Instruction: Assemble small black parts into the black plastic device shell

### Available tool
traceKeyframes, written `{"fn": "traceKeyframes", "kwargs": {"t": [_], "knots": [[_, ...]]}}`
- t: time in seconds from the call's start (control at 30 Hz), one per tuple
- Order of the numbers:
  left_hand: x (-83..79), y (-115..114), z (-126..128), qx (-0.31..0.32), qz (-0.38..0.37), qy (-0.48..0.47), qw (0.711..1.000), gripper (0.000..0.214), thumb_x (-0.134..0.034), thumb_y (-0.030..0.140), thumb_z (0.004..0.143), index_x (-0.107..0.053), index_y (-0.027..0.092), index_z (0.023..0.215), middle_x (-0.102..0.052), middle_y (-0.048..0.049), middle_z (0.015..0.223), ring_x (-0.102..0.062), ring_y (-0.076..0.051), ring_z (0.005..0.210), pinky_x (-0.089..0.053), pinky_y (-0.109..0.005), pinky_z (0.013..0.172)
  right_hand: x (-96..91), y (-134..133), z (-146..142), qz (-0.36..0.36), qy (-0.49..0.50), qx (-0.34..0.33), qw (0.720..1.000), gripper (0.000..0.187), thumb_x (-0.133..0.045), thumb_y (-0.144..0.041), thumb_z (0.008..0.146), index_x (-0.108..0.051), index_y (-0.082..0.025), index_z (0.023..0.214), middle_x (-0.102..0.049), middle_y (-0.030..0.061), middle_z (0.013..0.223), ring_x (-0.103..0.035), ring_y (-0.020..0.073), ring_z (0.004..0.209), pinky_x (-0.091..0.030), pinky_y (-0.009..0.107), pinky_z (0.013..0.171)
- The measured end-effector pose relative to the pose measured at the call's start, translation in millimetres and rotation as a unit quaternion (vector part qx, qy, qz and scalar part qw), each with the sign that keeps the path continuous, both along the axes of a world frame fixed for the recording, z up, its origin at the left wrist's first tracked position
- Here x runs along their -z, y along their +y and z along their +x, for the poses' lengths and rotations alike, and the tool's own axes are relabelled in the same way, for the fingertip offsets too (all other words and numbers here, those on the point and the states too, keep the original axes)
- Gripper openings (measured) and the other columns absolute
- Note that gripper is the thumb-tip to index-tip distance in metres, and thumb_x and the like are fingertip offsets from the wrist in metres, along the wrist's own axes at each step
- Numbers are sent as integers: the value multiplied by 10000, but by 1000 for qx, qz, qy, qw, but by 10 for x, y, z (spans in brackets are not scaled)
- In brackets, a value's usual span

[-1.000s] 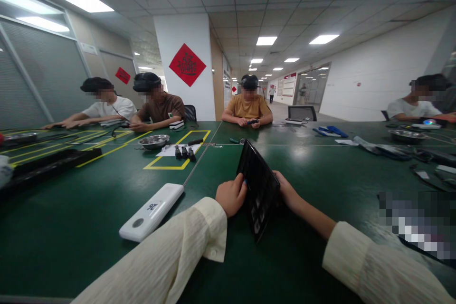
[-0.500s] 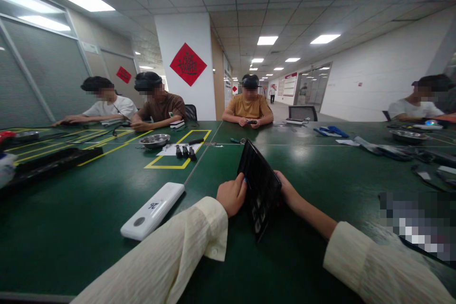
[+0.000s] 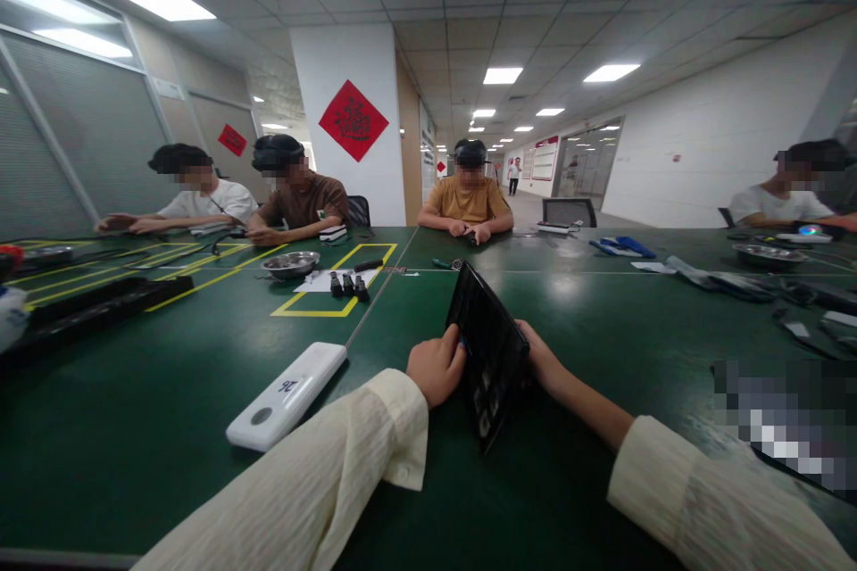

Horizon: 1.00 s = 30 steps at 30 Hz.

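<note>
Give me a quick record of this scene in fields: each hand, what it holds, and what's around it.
Left: left hand grips the black tablet by its left edge
Right: right hand holds its right edge, fingers hidden behind
Tablet: tilted steeply, near end down toward the green table
Nearby: white flat device left of the hands; metal bowl farther off
Others: four people seated across the table

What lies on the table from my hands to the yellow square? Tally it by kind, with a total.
black panel: 1
white power bank: 1
small black blocks: 3
white paper: 1
black pen-like tool: 1
metal bowl: 1
Total: 8
</note>
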<state>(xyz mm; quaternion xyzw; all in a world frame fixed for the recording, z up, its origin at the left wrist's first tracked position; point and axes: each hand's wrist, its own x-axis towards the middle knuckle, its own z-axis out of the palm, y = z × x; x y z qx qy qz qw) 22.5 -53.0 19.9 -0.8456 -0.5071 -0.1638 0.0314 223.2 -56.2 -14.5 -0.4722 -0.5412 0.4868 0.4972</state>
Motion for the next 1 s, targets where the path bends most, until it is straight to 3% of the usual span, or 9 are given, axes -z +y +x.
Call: {"fn": "traceKeyframes", "kwargs": {"t": [0.17, 0.8, 1.0], "knots": [[2, -3, -2, -8, -5, -2, 1000, 425, -116, 350, 942, -439, 177, 1158, -670, -80, 851, -640, -211, 816, -422, -297, 686, -43, -31, -10, -3, -10, -2, 1000, 481, -469, -502, 733, -362, -212, 1101, -520, -72, 502, -469, 117, 320, -317, 200, 288], [-29, -23, 10, -6, -2, 4, 1000, 349, -200, 351, 920, -453, 181, 1090, -673, -66, 828, -641, -210, 775, -407, -285, 636, -34, -1, -10, 4, -14, 2, 1000, 477, -472, -497, 729, -360, -206, 1090, -534, -73, 480, -468, 117, 308, -323, 195, 276], [-12, -14, 2, -14, -11, 3, 1000, 349, -229, 353, 917, -435, 189, 1145, -675, -59, 859, -636, -200, 800, -412, -279, 664, -86, -39, -32, -5, -10, 4, 1000, 493, -478, -491, 722, -360, -205, 1106, -542, -70, 494, -469, 112, 314, -334, 197, 281]]}}
